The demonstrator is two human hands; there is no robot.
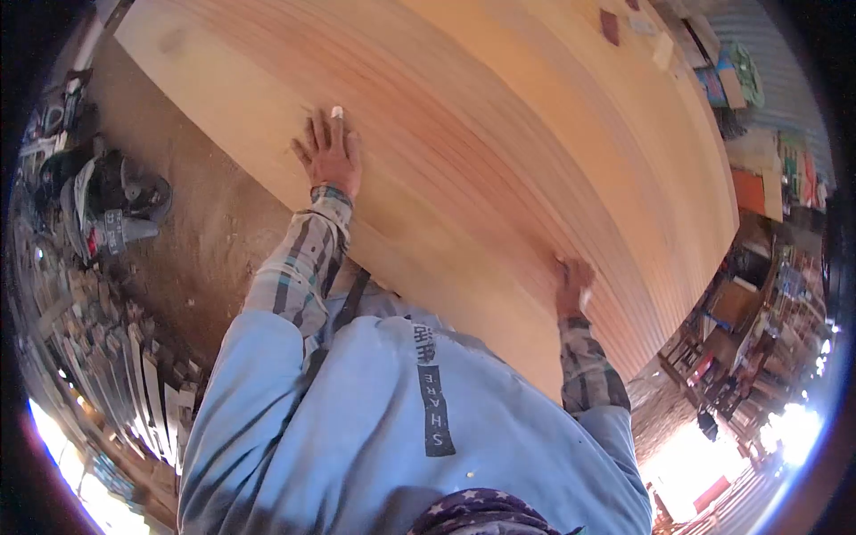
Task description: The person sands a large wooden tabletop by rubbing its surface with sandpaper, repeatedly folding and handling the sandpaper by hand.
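Note:
A large wooden panel [428, 192] with striped, varied grain spreads in front of my body. My left hand [334, 156] lies flat on its pale near part, fingers spread, holding nothing; one fingertip has a white covering. Farther right, my right hand [573, 281] is down on the panel with its fingers drawn together, slightly blurred. Something whitish shows at its side, but what the fingers hold, if anything, I cannot make out.
On the panel's far part lie a dark red piece [610, 28] and a pale block [662, 51]. A parked motorbike [111, 201] stands at the left on the brown floor [201, 232]. Stacked wooden strips [125, 374] fill the lower left; shelves and clutter [744, 294] line the right.

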